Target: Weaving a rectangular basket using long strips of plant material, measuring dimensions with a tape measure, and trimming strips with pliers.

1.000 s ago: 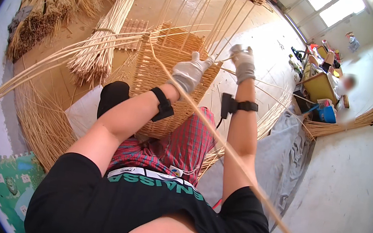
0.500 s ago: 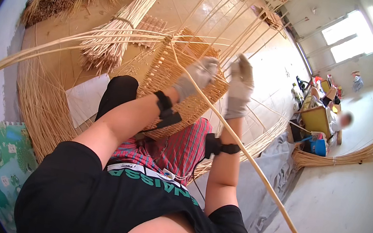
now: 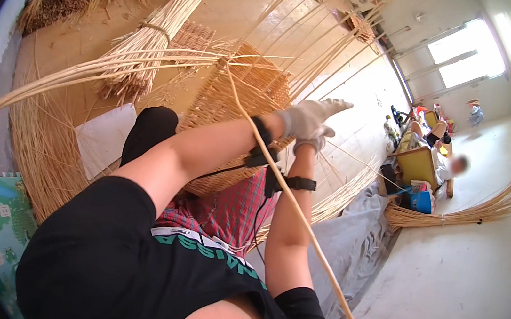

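Observation:
A half-woven wicker basket leans tilted over my lap, with long upright stakes rising off its far side. My left hand, in a pale work glove, is at the basket's right edge with its fingers stretched out to the right. Just below and partly behind it is my gloved right hand; most of its fingers are hidden by the left. One thick peeled rod runs from the basket's upper corner across my left wrist down to the lower right. Several long rods sweep from that same corner to the left.
A tied bundle of peeled rods lies beyond the basket, beside a small woven panel. Darker bundles stand far left. At right are another bundle, a blue bucket and a seated person.
My left hand has swung right, from over the basket to its right edge, in front of my right hand. My right hand has dropped lower and toward me.

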The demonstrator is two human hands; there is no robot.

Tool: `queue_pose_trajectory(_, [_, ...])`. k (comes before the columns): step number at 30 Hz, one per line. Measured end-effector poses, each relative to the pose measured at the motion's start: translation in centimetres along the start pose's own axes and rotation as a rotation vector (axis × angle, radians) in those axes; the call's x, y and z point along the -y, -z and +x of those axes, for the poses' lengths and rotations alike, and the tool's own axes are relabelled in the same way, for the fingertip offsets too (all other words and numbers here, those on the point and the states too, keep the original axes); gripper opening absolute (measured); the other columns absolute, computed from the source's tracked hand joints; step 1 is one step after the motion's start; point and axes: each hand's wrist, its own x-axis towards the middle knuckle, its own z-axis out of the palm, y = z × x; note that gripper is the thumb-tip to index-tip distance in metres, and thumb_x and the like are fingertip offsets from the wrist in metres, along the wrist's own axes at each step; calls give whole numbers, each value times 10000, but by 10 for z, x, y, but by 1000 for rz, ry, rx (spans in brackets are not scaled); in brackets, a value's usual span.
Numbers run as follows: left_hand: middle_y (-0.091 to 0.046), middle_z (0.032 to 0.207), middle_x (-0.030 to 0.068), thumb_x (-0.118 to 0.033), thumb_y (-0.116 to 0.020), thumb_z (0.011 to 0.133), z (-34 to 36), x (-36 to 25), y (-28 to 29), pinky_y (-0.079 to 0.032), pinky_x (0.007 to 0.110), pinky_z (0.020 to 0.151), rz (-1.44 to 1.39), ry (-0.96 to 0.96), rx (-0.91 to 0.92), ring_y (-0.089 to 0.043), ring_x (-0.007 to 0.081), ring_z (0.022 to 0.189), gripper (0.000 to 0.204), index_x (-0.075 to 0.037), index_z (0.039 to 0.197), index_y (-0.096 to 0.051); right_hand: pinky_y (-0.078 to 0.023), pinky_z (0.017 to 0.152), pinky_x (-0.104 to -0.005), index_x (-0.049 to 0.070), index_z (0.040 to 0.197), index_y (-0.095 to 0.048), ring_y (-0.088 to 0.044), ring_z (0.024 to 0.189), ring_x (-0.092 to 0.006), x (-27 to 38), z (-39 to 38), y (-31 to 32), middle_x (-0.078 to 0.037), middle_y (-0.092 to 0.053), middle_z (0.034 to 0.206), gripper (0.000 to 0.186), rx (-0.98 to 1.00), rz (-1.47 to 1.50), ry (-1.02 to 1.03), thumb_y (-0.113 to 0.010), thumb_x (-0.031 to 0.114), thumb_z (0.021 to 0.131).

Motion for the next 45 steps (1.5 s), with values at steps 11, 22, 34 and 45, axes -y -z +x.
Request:
queue_pose_trajectory(11, [-679, 989, 52, -192, -727, 960, -151, 33, 190, -537, 288, 800, 204, 776, -474, -627, 172, 830, 310, 18, 1142, -590, -541, 875, -424, 93, 1205, -680, -667, 1004, -318, 221, -118, 60, -136, -692, 1121, 366, 455, 460, 295, -753, 101, 846])
queue_pose_trajectory(22, [-616, 1249, 124, -254, -797, 876, -124, 107, 208, -508, 361, 1003, -180, 277, -390, -584, 254, 1148, 468, -6, 1219, -598, -570, 690, -377, 94, 983, -672, -726, 817, -294, 279, -89, 67, -112, -734, 944, 82, 653, 317, 306, -626, 149, 942])
queue_pose_trajectory(34, [-560, 1060, -6, -382, -824, 874, -107, 80, 208, -466, 354, 992, -94, 367, 33, -530, 153, 1061, 398, -148, 1093, -590, -560, 737, -308, 46, 1114, -694, -705, 919, -169, 140, -66, 23, -66, -725, 1076, 209, 504, 796, -693, -542, 181, 1067])
queue_pose_trajectory(45, [-584, 1066, 9, -28, -692, 933, -113, 80, 173, -504, 264, 800, -168, 671, -357, -539, 99, 903, 246, -81, 1164, -627, -480, 614, -242, 121, 1574, -286, -538, 686, -74, 152, -39, 20, -27, -693, 1006, 585, 261, 927, -244, -484, 19, 1033])
